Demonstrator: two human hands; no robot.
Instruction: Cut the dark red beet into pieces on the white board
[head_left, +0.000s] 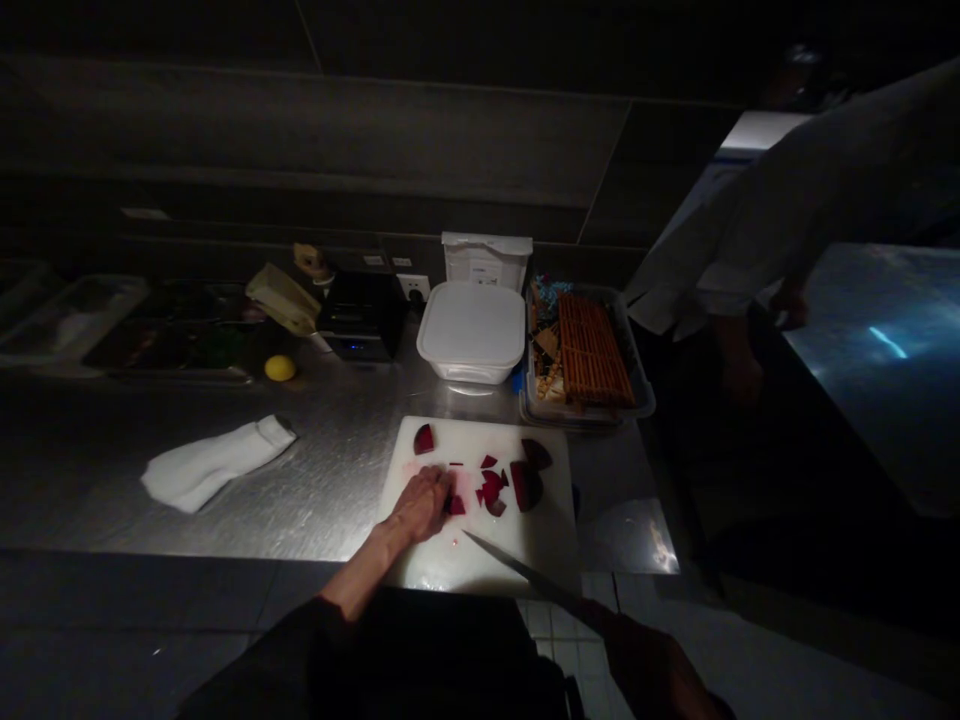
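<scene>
About eight dark red beetroot pieces (526,486) lying on a white cutting board (487,560), centre of the frame, on a steel desk (337,490). Left hand (421,505): grip curled closed against the pieces. Right hand (652,670), lower right: grip closed on a chef's knife (517,570), blade over the board. Upper centre, one white lidded tub (471,330); left, one lemon (280,368), one folded towel (214,463); far right, a co-worker's white sleeve (750,230).

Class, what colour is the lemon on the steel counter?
The lemon is yellow, seen in the head view.

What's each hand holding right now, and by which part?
The right hand holds a knife by its handle. The left hand is curled on the cutting board against a beet piece; whether it grips that piece cannot be told.
</scene>
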